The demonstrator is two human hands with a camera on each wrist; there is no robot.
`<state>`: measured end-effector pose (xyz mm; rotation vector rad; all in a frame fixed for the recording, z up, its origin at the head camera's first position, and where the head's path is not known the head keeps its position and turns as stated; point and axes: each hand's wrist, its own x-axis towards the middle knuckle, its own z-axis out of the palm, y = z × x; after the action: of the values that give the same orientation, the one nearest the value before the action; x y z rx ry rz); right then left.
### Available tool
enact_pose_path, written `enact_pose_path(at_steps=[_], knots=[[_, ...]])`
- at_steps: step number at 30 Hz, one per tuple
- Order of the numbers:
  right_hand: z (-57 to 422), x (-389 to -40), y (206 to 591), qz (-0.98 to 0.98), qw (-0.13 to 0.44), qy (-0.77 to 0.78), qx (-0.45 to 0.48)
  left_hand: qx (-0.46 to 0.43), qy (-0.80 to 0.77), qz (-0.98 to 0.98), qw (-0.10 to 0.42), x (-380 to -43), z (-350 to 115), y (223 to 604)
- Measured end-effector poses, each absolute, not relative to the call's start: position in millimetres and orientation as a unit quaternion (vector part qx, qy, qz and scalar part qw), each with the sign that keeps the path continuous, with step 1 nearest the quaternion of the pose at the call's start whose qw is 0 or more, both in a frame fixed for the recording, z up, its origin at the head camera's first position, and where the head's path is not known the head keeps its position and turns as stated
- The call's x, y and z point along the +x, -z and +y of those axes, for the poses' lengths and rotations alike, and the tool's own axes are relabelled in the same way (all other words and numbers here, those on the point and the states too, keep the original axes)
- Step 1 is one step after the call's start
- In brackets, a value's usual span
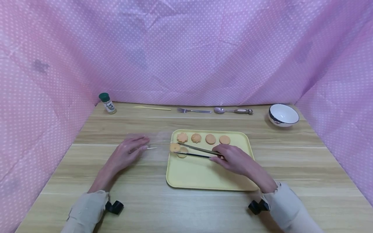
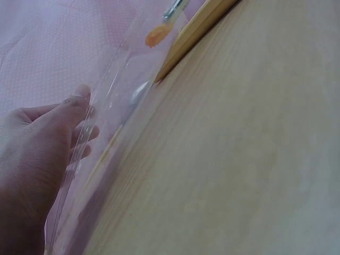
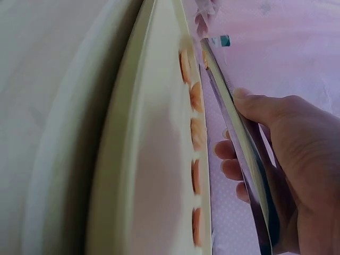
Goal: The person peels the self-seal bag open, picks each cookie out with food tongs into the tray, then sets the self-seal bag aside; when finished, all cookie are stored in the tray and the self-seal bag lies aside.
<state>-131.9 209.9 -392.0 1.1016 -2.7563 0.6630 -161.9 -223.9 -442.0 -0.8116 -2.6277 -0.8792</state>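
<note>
My right hand (image 1: 233,158) grips metal tongs (image 1: 201,149) above the yellow tray (image 1: 209,176). A cookie (image 1: 175,148) is held between the tongs' tips at the tray's left edge. On the tray lie several cookies, among them a flower-shaped cookie (image 1: 182,137), a swirled cookie (image 1: 196,138) and a round cookie (image 1: 210,139). Left of the tray, my left hand (image 1: 126,153) pinches the edge of a clear plastic bag (image 2: 114,90). The tongs' cookie (image 2: 158,35) shows near the bag's far end; I cannot tell whether it is inside.
Along the back lie a yellow knife (image 1: 152,108), a fork (image 1: 194,111) and a spoon (image 1: 233,111). A green-capped shaker (image 1: 107,103) stands at the back left, a white bowl (image 1: 283,115) at the back right. Behind them hangs a pink dotted cloth (image 1: 186,58).
</note>
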Motion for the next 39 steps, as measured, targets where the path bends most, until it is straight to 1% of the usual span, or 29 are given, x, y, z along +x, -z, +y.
enact_pose_path(at_steps=[7, 17, 24, 39], knots=[[232.8, -124.8, 400.6, -0.905, 0.079, -0.221, 0.356, -0.277, 0.303, -0.904, 0.124, -161.4, -225.0, 441.0], [253.9, -107.9, 403.7, -0.920, 0.076, -0.218, 0.318, -0.271, 0.302, -0.906, 0.119, -160.8, -224.6, 439.7], [263.4, -100.9, 408.5, -0.917, 0.102, -0.217, 0.320, -0.273, 0.299, -0.907, 0.119, -161.1, -224.5, 438.9], [268.5, -95.1, 412.6, -0.923, 0.086, -0.220, 0.302, -0.276, 0.301, -0.904, 0.126, -162.0, -225.3, 442.0]])
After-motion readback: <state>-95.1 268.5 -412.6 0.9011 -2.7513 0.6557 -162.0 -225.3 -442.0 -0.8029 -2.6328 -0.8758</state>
